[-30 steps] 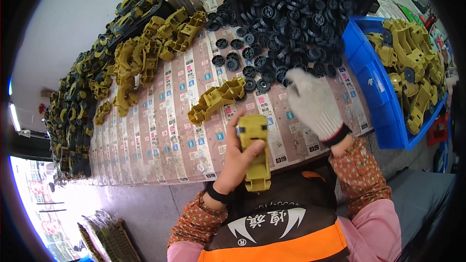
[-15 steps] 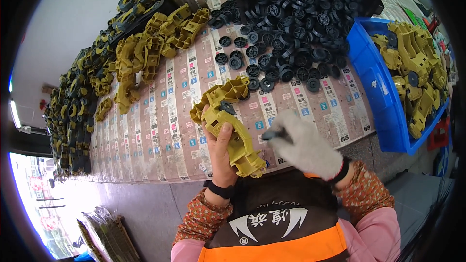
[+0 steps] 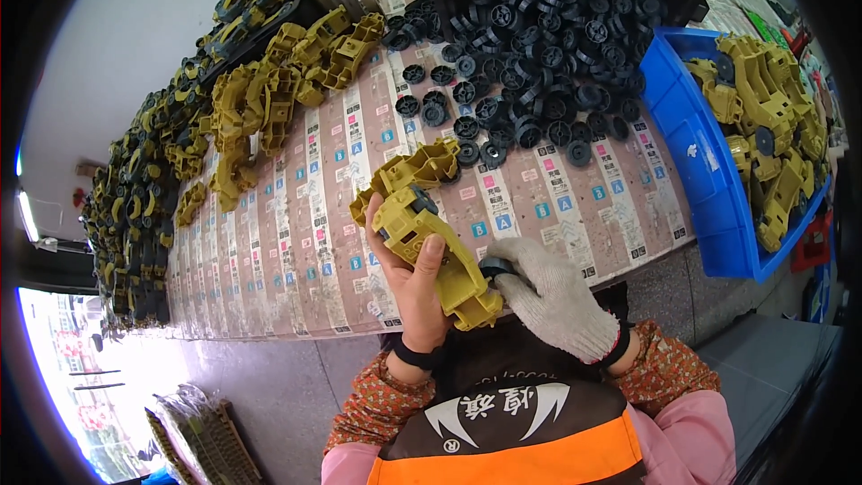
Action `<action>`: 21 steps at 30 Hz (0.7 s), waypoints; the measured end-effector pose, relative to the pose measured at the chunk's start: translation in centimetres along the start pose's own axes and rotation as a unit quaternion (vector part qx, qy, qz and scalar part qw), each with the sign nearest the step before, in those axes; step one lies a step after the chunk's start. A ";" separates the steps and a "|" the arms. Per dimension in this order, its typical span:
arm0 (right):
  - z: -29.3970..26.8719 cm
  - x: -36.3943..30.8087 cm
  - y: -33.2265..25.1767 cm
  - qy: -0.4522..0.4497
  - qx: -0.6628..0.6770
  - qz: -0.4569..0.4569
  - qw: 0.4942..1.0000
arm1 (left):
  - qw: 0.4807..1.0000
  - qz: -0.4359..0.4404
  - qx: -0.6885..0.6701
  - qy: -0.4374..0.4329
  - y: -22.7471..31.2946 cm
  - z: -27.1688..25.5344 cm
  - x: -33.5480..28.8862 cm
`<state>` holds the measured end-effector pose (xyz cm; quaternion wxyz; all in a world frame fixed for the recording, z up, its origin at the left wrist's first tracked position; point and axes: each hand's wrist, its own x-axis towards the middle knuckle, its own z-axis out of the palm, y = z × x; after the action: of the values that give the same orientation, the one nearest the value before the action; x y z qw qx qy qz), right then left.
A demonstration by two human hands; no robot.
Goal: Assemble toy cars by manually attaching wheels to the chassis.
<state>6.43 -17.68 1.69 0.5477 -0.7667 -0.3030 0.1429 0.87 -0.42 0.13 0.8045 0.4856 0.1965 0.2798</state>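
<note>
My bare left hand grips a yellow plastic toy vehicle body, thumb along its side. A dark wheel shows near the upper part of that body. Another yellow piece lies just beyond it, touching or overlapping in view. In a white knitted glove, my right hand pinches a black toy wheel between its fingertips. That wheel is against or very close to the lower right side of the body; whether it touches is hard to tell.
Loose black wheels are heaped at the table's back, spilling toward me. A blue bin of yellow bodies stands at the right. More yellow bodies lie at the back left, beside stacked vehicles with wheels. The table's front edge runs before me.
My right hand has moved left and toward me, bringing the black wheel up to the toy body. My left hand has shifted slightly right with the body.
</note>
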 end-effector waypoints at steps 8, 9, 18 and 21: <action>0.0 -0.3 -0.5 -0.002 -0.002 -0.016 1.000 | 0.998 0.059 0.022 -0.011 -0.4 -0.1 0.0; 0.1 -0.5 -0.5 0.011 0.000 -0.029 1.000 | 0.996 0.083 0.045 -0.003 -0.5 -0.1 0.0; 0.3 -2.3 -1.7 0.042 -0.072 -0.041 0.996 | 0.980 0.153 0.124 -0.027 -0.7 0.8 -1.9; 0.5 -2.3 -2.3 -0.004 -0.066 0.012 0.998 | 0.952 0.229 0.197 -0.046 -1.1 -0.8 -2.3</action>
<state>3.66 -18.26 3.42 0.4927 -0.8045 -0.3043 0.1320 -1.03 -1.81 -1.12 0.6157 0.6786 0.0940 0.3894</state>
